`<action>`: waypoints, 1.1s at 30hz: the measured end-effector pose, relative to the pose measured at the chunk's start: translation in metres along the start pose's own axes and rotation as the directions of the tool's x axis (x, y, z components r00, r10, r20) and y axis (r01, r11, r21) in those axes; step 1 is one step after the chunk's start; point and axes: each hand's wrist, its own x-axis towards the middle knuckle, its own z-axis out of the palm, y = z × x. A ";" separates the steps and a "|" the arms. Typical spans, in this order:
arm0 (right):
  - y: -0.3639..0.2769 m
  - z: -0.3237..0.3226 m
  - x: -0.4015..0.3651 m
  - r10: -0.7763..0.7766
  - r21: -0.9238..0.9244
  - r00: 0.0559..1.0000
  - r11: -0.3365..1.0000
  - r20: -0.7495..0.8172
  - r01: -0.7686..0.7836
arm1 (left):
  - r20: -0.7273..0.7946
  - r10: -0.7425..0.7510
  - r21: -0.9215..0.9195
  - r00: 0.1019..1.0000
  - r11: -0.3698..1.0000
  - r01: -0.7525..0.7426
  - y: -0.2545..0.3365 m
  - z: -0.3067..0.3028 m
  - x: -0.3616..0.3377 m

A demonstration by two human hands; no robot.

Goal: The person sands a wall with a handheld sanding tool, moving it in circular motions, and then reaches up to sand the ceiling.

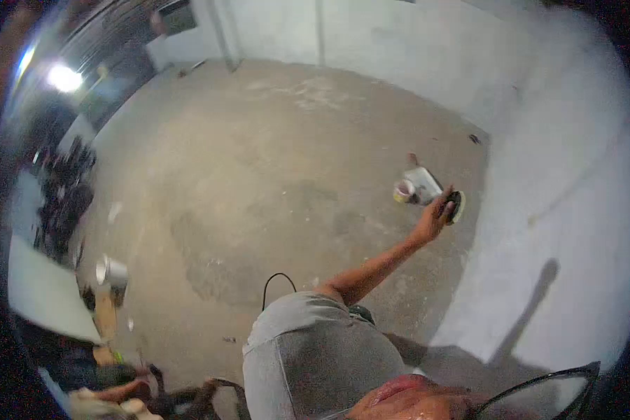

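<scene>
Dark-backed pad (456, 208) in the grip (437, 211), against the palm side

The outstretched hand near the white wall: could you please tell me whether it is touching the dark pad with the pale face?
Touching: the head view shows the hand closed on the dark pad.

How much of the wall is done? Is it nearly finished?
The wall beside the hand looks white all over, so much may be done. In the hand is a round pad; I can't tell if it touches the wall. Maybe left: the faint streak and tan spot there. The tub and tray are out on the floor, so it's probably not finished.
</scene>
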 end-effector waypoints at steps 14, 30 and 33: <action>-0.129 0.122 0.233 -0.086 -0.092 0.836 0.983 0.542 0.161 | -0.426 0.110 0.080 0.898 0.993 -0.084 -0.051 -0.136 -0.028; -0.114 0.097 0.267 0.029 -0.075 0.780 0.997 0.625 0.023 | -0.518 0.139 0.138 0.844 0.987 -0.078 -0.039 -0.143 -0.029; -0.081 0.048 0.236 0.053 0.015 0.854 0.997 0.518 -0.070 | -0.444 0.004 0.037 0.896 0.999 0.014 -0.037 -0.129 -0.018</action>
